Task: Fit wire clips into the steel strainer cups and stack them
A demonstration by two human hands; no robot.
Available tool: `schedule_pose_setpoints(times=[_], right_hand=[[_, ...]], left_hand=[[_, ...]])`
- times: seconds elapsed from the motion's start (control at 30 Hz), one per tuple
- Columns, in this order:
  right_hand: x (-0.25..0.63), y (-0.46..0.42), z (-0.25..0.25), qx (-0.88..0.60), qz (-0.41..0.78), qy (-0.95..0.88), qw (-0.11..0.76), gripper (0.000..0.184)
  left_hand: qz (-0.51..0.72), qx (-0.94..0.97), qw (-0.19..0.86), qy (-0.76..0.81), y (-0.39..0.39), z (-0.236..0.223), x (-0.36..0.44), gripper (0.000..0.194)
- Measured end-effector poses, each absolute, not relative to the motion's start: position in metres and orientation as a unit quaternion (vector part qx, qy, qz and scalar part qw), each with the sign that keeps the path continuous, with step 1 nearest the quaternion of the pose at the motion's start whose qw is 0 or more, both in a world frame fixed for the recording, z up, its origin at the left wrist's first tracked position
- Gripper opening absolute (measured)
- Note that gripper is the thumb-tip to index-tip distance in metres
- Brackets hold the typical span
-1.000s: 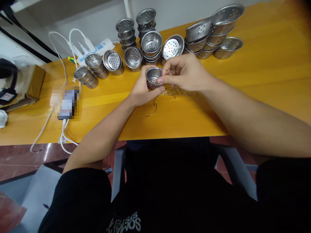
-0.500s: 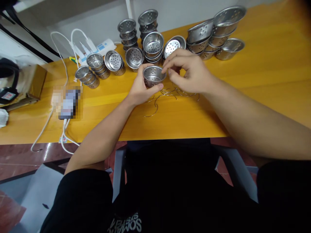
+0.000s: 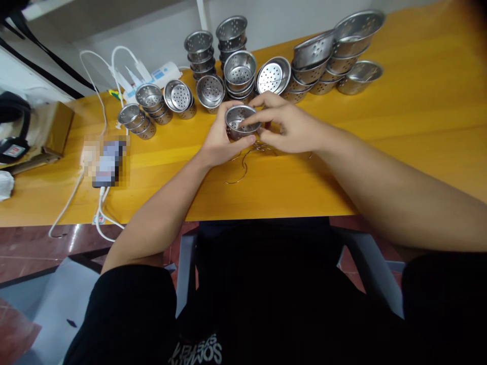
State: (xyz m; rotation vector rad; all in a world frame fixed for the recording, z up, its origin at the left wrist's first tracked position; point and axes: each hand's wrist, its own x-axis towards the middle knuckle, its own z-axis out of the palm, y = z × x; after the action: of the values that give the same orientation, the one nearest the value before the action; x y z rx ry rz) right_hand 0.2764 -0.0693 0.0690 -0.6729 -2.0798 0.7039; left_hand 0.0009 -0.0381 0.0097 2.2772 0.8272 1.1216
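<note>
My left hand [image 3: 218,143] wraps round a small perforated steel cup [image 3: 236,118], holding it just above the yellow table [image 3: 399,121]. My right hand [image 3: 286,126] meets it from the right, fingers pinched at the cup's rim; a thin wire may be between them, but I cannot make it out. Several bent wire handles [image 3: 243,163] lie on the table right under and in front of both hands.
Stacks of small perforated cups [image 3: 198,48] stand behind my hands, more cups [image 3: 149,99] to the left, and wider steel strainer bowls [image 3: 335,48] to the right. White cables [image 3: 101,203], a power strip [image 3: 160,73] and a blurred device [image 3: 104,162] lie at the left.
My right hand has dropped from above the cup's rim to its right side, fingers now across the rim. The cup stays in my left hand, turned slightly.
</note>
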Motion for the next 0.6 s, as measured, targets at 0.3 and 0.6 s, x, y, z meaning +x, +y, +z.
schedule_pose_setpoints(times=[0.3,0.6], right_hand=[[0.283,-0.068,0.077,-0.241,0.242,-0.846,0.41,0.029],[0.307,-0.063,0.103,-0.325,0.081,-0.764,0.552,0.056]], left_hand=[[0.419,0.811,0.254,0.32,-0.04,0.014,0.005,0.088],[0.409,0.79,0.318,0.327,-0.032,0.004,-0.006,0.093]])
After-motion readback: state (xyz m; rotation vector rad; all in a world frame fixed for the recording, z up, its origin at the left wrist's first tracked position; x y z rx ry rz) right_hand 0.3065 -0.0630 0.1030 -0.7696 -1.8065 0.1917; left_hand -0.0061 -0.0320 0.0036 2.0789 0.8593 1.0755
